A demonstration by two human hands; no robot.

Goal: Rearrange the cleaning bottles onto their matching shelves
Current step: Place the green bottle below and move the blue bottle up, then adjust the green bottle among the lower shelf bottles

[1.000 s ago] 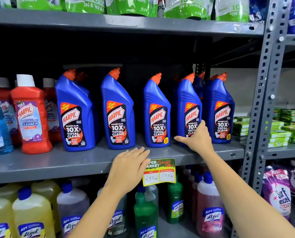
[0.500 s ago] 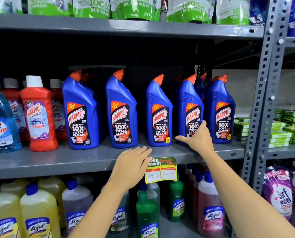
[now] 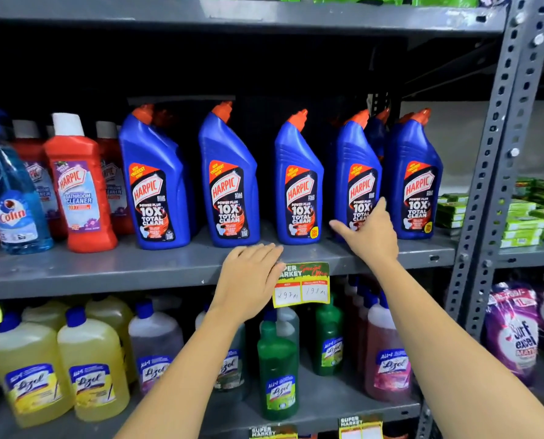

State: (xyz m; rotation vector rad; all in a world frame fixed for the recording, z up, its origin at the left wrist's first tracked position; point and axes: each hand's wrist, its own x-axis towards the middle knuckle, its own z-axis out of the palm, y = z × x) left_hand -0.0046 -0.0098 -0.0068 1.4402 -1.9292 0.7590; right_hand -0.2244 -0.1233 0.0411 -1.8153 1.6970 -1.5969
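Nearest to us, on the lower shelf (image 3: 327, 403), the Lizol bottles are standing in rows: two yellow bottles (image 3: 61, 365) at the left, a green bottle (image 3: 278, 369) in the middle and a pink bottle (image 3: 388, 359) at the right. Our two bare forearms are reaching up over them.

We are laying our left hand (image 3: 248, 280) palm down on the front edge of the middle shelf (image 3: 105, 267), fingers together and flat, holding nothing; it is touching the left side of the yellow price tag (image 3: 302, 285) that is hanging from this edge. We are stretching our right hand (image 3: 370, 232) further in, fingers spread wide and open, with the thumb pointing left. It is lying against the lower front of the fourth blue Harpic bottle (image 3: 356, 172) and covering part of its label, but it is not closed around the bottle.

Five blue Harpic bottles are standing upright in a front row on the middle shelf: the first blue bottle (image 3: 155, 182), the second blue bottle (image 3: 229, 179), the third blue bottle (image 3: 299, 182), the fourth one and the fifth blue bottle (image 3: 414, 179). More blue bottles are showing behind them. To the left, a red Harpic bathroom cleaner (image 3: 78, 185) and a light blue Colin spray bottle (image 3: 13, 198) are standing on the same shelf.

Far right, on the neighbouring rack, green packets (image 3: 524, 213) are lying in stacks
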